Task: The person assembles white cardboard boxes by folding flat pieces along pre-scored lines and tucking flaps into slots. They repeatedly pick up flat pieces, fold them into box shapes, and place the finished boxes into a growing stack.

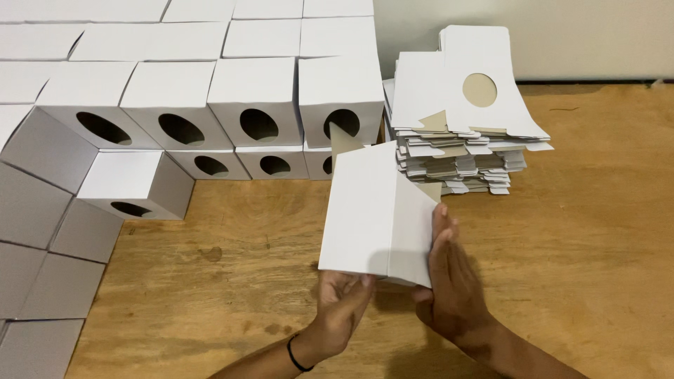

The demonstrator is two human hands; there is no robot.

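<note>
A white cardboard box blank (375,210), partly folded into shape, stands upright over the wooden floor (576,238) in the middle of the view. My left hand (342,305) grips its lower left edge from below, and a black band circles that wrist. My right hand (449,277) presses flat against its right side, fingers pointing up. A brown inner flap shows at the top of the blank.
A stack of flat white box blanks (460,119) with round cut-outs sits behind the held blank, to the right. Several assembled white boxes with round holes (256,105) are stacked in rows along the back and down the left side. A pale wall runs behind.
</note>
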